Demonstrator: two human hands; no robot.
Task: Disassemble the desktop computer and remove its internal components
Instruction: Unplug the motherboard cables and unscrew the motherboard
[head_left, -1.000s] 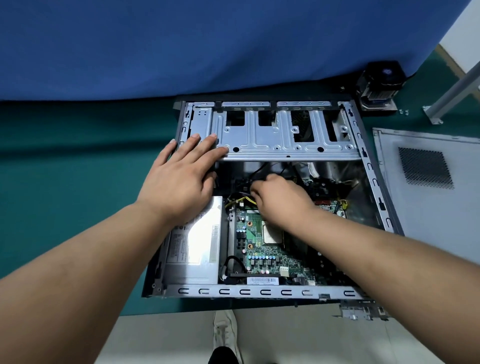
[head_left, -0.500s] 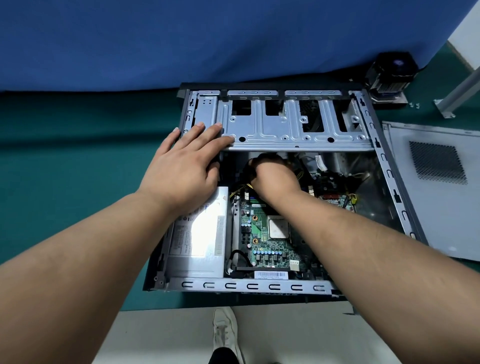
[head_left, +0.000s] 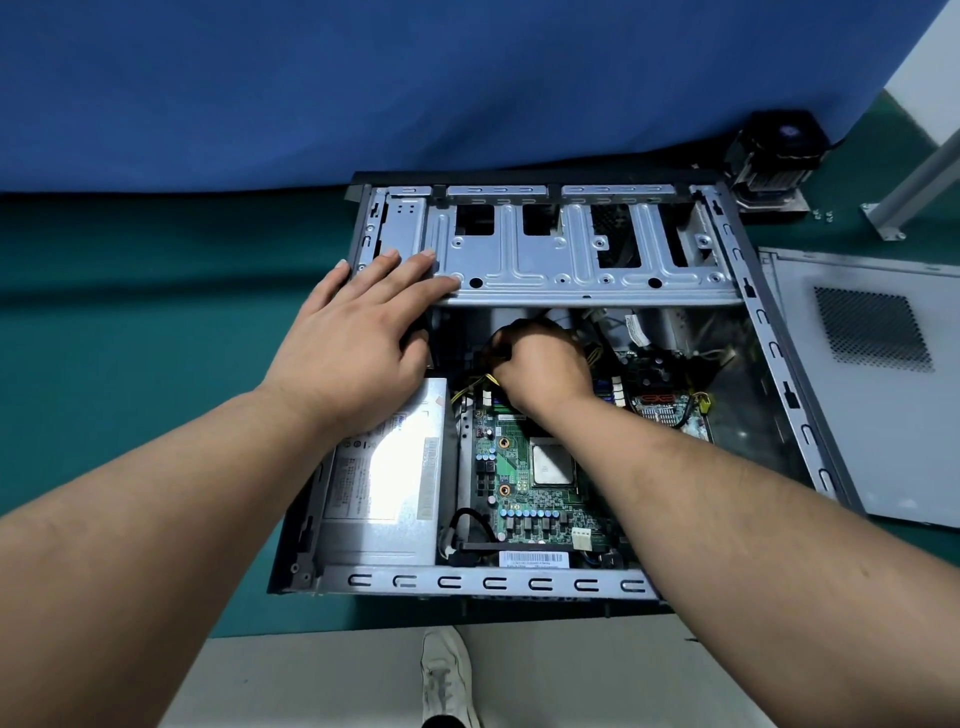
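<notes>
The open desktop case (head_left: 498, 582) lies on its side on the green table. My left hand (head_left: 358, 338) rests flat, fingers straight, on the left end of the silver drive cage (head_left: 571, 260). Under the cage edge, my right hand (head_left: 540, 364) has its fingers curled around a bundle of black and yellow cables (head_left: 475, 382); the fingertips are hidden. The green motherboard (head_left: 519, 499) with its bare CPU (head_left: 553, 462) lies below that hand. The silver power supply (head_left: 384, 478) sits at the case's left.
The removed side panel (head_left: 872, 384) lies to the right of the case. A black CPU cooler (head_left: 774, 161) with small screws beside it stands at the back right, next to a white metal leg (head_left: 914, 182). A blue cloth hangs behind. My shoe (head_left: 447, 675) shows below the table edge.
My right hand has moved up from the motherboard's middle to the cables under the drive cage. My left hand has stayed on the cage. The camera has shifted closer.
</notes>
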